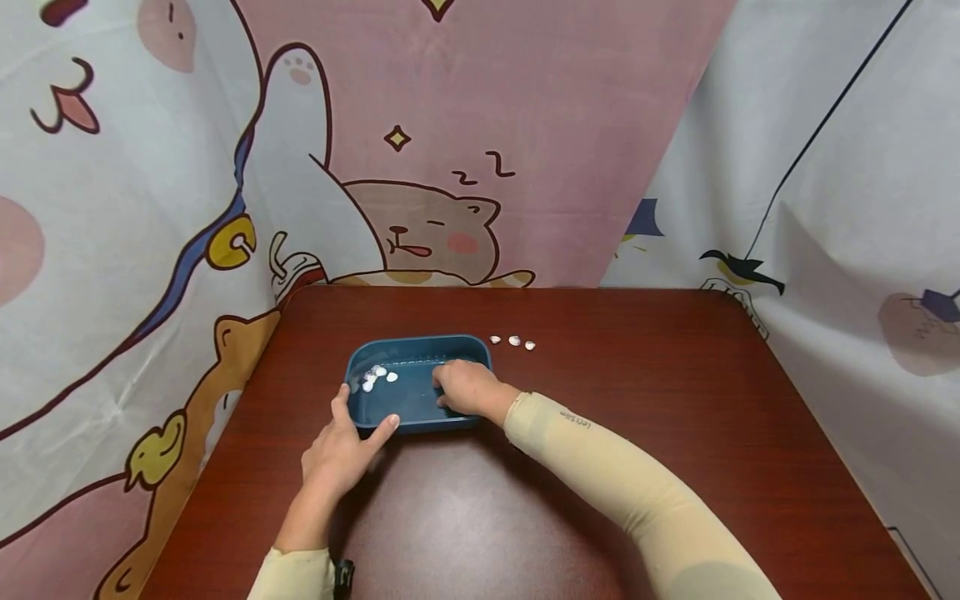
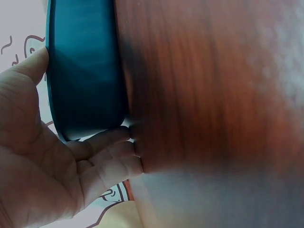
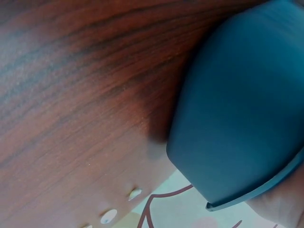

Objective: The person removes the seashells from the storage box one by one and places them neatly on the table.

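Observation:
A dark blue rectangular plastic tub [image 1: 412, 426] rests on the table. My left hand [image 1: 335, 450] holds its near left corner, thumb on the front rim and fingers along the left end; the left wrist view shows the fingertips against the tub's wall [image 2: 85, 71]. Inside, at the left, lie several small white seashells [image 1: 380, 372]. My right hand [image 1: 471, 388] reaches over the right end into the tub, fingers bent downward; whatever lies under them is hidden. In the right wrist view the tub's wall [image 3: 237, 104] covers most of that hand.
Three more small white seashells [image 1: 514, 340] lie in a row on the table beyond the tub's far right corner. The reddish-brown wooden table [image 1: 637, 375] extends to the right. A cartoon-printed cloth [image 1: 525, 125] hangs behind and along both sides.

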`<state>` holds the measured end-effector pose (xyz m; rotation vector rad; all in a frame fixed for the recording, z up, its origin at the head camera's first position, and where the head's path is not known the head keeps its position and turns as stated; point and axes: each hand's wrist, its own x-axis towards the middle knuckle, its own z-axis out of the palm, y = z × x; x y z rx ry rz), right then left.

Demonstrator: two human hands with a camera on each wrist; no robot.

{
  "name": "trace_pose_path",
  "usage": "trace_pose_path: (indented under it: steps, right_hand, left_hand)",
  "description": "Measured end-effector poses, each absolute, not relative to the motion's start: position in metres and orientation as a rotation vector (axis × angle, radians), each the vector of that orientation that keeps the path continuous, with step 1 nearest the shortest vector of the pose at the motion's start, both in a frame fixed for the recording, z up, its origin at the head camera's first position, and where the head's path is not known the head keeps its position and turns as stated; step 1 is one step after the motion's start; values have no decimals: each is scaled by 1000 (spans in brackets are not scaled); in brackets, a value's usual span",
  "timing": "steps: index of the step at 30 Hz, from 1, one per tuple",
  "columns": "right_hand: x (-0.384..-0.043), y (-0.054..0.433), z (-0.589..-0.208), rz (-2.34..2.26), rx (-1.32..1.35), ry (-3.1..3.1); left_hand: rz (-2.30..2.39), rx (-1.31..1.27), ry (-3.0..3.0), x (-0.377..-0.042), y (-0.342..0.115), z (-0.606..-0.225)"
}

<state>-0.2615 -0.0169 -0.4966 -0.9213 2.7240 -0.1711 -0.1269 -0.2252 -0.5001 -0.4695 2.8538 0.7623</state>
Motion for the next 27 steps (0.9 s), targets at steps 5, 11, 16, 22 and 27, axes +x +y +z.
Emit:
trace_pose_path:
  steps: [5,11,16,22,27]
  right_hand:
    - [-260,-17,-495,-168,-905,2734]
    - [-260,-17,-494,-173,-902,2751]
    - [-261,-17,-495,-169,-884,2754]
    - [-265,-27,-493,-183,-887,2766]
    - [-269,-46,-491,-156,-910,2782]
  left_hand:
    - [769,-471,2853,-127,-225,-500]
    - [763,-475,2853,-127,-225,-500]
    - [760,-477,2854,-127,-225,-501]
    - [748,-486,2844,-128,-227,-501]
    - [751,-473,2818,-129,-226,-499]
